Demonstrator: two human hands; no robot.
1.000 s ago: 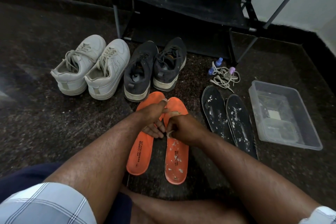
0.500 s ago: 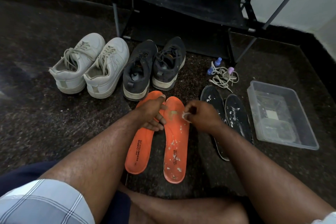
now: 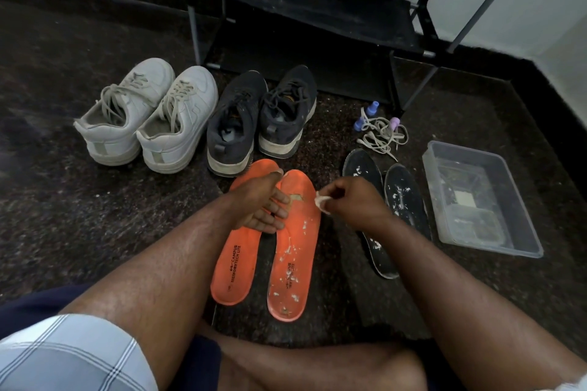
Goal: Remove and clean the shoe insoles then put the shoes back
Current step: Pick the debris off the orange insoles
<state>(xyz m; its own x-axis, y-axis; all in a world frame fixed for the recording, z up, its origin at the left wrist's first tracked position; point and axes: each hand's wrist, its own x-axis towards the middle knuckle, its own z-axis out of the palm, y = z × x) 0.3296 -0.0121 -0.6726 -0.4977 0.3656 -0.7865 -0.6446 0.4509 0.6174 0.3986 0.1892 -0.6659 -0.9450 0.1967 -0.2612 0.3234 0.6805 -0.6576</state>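
Observation:
Two orange insoles lie side by side on the dark floor: the left one (image 3: pixel 236 267) looks clean, the right one (image 3: pixel 293 260) is flecked with white bits. My left hand (image 3: pixel 260 203) rests with straight fingers across the tops of both. My right hand (image 3: pixel 346 201) hovers just right of them, pinching a small white wad (image 3: pixel 322 201). Two black insoles (image 3: pixel 400 200) with white specks lie further right, partly under my right forearm. White sneakers (image 3: pixel 146 114) and dark sneakers (image 3: pixel 260 117) stand behind.
A clear plastic tub (image 3: pixel 482 200) sits at the right. Loose laces (image 3: pixel 382 135) and small blue and purple bottles (image 3: pixel 371 111) lie near a black shoe rack (image 3: pixel 317 9) against the wall. My legs fill the foreground.
My right hand lifted off the right orange insole and moved right and up with the white wad. The left hand stayed on the insole tops.

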